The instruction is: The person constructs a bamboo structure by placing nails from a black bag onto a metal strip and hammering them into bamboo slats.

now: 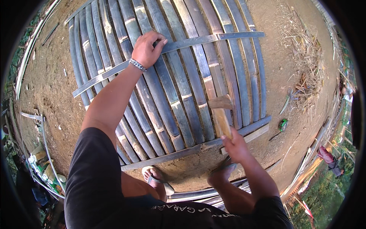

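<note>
Nearest, the left upper arm is covered by a black sleeve (93,164). Beyond, a hatchet (221,116) is gripped by its handle in the closed right hand (236,147), head pointing away. Farther off, a cross strip (194,41) on the slats (182,78) is touched by the left hand (148,49), fingers bunched; whether anything is pinched cannot be told. Those fingers could be struck by a stray swing, or the strip jolted askew if loosely held. Its long axis is slanted from near left to far right.

Bamboo slats (180,78) look smooth, faintly glossy — the hatchet head (220,102) dull metal, its handle (221,121) wood.
</note>
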{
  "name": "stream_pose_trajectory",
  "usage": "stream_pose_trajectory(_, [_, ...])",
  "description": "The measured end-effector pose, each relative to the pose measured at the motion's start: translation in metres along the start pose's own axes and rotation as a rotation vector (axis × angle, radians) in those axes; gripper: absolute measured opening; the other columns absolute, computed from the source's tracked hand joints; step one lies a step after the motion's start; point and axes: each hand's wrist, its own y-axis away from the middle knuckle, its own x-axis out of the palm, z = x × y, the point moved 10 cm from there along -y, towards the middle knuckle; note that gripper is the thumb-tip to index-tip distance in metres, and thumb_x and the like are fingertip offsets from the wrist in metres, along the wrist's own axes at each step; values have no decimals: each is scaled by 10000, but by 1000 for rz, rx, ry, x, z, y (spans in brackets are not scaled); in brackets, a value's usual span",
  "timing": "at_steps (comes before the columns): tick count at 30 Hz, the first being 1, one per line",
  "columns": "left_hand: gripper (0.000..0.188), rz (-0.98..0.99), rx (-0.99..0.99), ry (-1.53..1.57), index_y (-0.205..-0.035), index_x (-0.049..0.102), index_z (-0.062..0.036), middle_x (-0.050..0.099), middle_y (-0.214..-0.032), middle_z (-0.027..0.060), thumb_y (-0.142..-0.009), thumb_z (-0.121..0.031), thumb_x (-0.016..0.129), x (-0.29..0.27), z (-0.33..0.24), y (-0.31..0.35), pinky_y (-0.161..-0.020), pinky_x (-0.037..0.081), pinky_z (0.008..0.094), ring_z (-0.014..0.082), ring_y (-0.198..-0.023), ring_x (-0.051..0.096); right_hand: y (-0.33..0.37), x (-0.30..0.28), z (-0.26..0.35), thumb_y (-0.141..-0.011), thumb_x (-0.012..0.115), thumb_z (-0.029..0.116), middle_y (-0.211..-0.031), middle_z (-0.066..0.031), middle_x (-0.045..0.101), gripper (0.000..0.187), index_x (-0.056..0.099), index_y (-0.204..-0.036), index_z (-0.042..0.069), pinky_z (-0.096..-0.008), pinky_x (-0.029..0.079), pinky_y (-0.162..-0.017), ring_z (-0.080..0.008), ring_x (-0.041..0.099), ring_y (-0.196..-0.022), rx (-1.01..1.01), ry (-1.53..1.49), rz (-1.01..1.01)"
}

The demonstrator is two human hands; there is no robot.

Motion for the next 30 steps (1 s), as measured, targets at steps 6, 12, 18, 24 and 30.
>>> stream_pose_trajectory(6, [104, 74, 87, 31, -882, 759, -83, 717, -892, 63, -871, -186, 769, 9, -4, -5, -805, 521, 401, 271, -881, 674, -46, 55, 80, -1042, 598, 222, -750, -14, 555, 282, 517, -1222, 21, -276, 443, -527, -94, 513, -572, -112, -202, 47])
stream_pose_trajectory(12, [85, 69, 114, -79, -870, 772, -144, 696, -855, 14, -860, -229, 773, 10, -12, -4, -802, 519, 398, 244, -867, 663, -77, 66, 124, -1046, 590, 213, -739, -21, 551, 227, 505, -1128, 19, -287, 439, -512, -96, 517, -553, -41, -397, 52])
stream_pose_trajectory(18, [69, 75, 117, -90, -860, 763, -146, 679, -833, 11, -850, -213, 773, 13, -13, -6, -807, 521, 397, 240, -874, 656, -112, 47, 137, -1044, 574, 248, -867, -168, 664, 391, 479, -1321, -12, -402, 526, -637, -289, 669, -705, -250, -30, -197])
stream_pose_trajectory(24, [59, 74, 134, -89, -858, 755, -139, 692, -863, 4, -850, -196, 765, 9, -12, -5, -826, 524, 389, 238, -893, 655, -110, 43, 210, -1040, 511, 266, -1077, -297, 688, 527, 368, -1508, 69, -569, 525, -812, -503, 665, -938, -506, 134, -338])
stream_pose_trajectory(30, [70, 105, 130, -74, -884, 748, -86, 720, -902, 49, -832, -129, 767, 11, -11, -3, -834, 531, 408, 272, -909, 658, -135, 48, 195, -1046, 507, 268, -1008, -295, 698, 508, 388, -1497, 65, -581, 521, -778, -500, 670, -906, -230, 347, -199])
